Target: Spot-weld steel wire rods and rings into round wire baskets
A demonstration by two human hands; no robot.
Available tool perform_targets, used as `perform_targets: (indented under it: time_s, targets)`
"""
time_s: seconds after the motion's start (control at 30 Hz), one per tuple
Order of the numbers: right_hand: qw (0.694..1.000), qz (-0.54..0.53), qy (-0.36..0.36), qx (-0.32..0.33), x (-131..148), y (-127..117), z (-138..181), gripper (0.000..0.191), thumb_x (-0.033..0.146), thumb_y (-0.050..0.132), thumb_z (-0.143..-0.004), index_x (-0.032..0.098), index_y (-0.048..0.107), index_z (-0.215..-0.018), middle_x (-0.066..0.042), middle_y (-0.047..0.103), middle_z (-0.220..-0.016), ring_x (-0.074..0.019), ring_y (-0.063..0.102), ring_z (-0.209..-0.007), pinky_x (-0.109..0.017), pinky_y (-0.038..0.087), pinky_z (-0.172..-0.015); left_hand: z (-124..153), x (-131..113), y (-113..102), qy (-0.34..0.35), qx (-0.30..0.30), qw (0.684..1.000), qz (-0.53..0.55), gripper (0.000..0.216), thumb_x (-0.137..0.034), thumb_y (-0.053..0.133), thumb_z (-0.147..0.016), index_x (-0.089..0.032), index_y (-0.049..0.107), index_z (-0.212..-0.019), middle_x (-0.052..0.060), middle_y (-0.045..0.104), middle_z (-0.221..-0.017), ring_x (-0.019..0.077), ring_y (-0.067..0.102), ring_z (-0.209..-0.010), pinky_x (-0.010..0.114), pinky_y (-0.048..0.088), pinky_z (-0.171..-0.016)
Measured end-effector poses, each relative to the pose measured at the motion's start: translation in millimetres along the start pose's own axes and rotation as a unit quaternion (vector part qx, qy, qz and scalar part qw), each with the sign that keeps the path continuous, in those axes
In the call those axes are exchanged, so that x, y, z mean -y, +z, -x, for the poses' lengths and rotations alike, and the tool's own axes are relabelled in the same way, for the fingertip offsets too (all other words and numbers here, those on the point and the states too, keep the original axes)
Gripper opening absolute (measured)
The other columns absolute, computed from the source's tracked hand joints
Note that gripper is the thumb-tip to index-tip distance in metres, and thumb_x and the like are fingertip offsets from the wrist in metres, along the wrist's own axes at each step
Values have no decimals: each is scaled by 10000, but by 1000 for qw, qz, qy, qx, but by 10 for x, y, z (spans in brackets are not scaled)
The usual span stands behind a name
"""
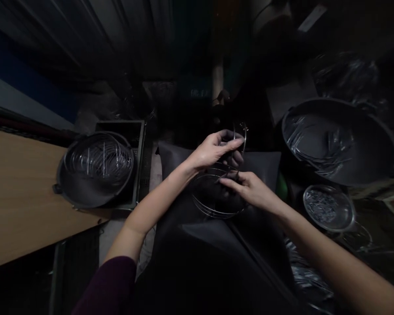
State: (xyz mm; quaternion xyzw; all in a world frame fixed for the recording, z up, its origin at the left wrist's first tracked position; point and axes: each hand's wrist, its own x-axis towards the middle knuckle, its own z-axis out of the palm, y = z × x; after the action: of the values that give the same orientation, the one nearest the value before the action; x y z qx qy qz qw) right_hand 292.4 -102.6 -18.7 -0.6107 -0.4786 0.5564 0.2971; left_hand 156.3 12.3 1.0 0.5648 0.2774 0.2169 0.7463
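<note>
My left hand (216,151) is above my lap, closed with thumb and fingers together around thin metal wire; a curved bit of it shows past the fingertips. Just below and to the right, my right hand (246,188) pinches the upper right part of a coil of thin wire (213,214). The coil forms several round loops and hangs over the dark apron (203,240) on my lap. Deep shadow hides where the two hands' wires meet, so I cannot tell whether they are one piece.
On the left, a dark round basin (95,197) holding coiled wire rests by a wooden board (26,192). At the right stand a larger basin (371,153) with bundled wire pieces and a smaller clear bowl (328,208) of small metal parts. Plastic-wrapped bundles (308,275) lie below.
</note>
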Motion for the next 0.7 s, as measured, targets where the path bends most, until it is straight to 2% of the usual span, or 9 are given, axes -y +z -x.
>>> perform_targets:
  time_s: [0.1,0.13,0.17,0.2,0.27,0.33,0.4,0.53,0.7]
  targets:
    - [992,-68,28,-99,81,-102,-135,426,569,721,-655,161,679,-768,-35,651,-682,-151,582,-572,-263,487,-529,465,193,-166,86,-3,980,-179,385,-373,496,-895,-171,476,-1221,105,653,-1031,199,636,-941,359,493,-840]
    - [987,-89,35,-131,122,-148,-173,435,570,745,-625,164,669,-765,-31,641,-672,-145,577,-564,-254,481,-515,651,327,-205,116,13,957,-265,420,-330,531,-871,-194,462,-1262,112,606,-1157,230,585,-1071,406,454,-930]
    - [981,-110,39,-152,162,-181,-204,445,566,764,-603,168,660,-771,-29,636,-672,-144,578,-567,-250,480,-512,820,491,-230,134,47,924,-356,485,-295,566,-836,-210,444,-1297,121,543,-1255,270,508,-1183,462,399,-998]
    - [978,-126,38,-164,197,-192,-226,451,558,780,-588,171,652,-781,-29,635,-683,-145,583,-581,-249,483,-519,955,675,-241,145,56,883,-442,572,-277,601,-794,-221,419,-1333,134,484,-1317,315,422,-1262,527,339,-1033]
    - [977,-135,18,-167,234,-142,-252,451,540,797,-575,175,637,-786,-29,629,-704,-146,587,-609,-248,485,-539,1081,1040,-227,158,22,813,-560,624,-247,613,-769,-246,403,-1357,137,447,-1323,338,382,-1271,583,274,-1049]
    - [979,-118,-9,-167,222,-30,-266,440,539,794,-579,179,620,-761,-16,603,-678,-135,566,-596,-240,469,-529,1024,1290,-201,184,-18,775,-605,579,-265,590,-787,-257,425,-1341,118,486,-1219,302,447,-1173,569,276,-1045]
    - [980,-104,-28,-168,175,69,-285,425,544,779,-596,182,606,-736,-1,571,-640,-121,533,-570,-232,445,-508,870,1355,-208,208,-33,764,-610,575,-293,568,-791,-244,421,-1344,104,500,-1123,270,483,-1064,531,317,-1014]
    - [974,-120,-47,-185,121,57,-392,413,513,802,-575,181,597,-709,8,553,-634,-101,493,-559,-217,414,-490,600,1124,-313,213,-33,777,-591,696,-331,549,-756,-194,334,-1404,104,487,-1046,263,474,-958,456,393,-887]
    - [948,-260,-40,-181,280,-146,-599,426,453,831,-564,191,568,-772,49,513,-581,-32,327,-398,-190,278,-378,416,930,-354,232,-68,799,-550,837,-327,547,-699,-189,221,-1457,101,484,-1056,261,456,-928,411,397,-829]
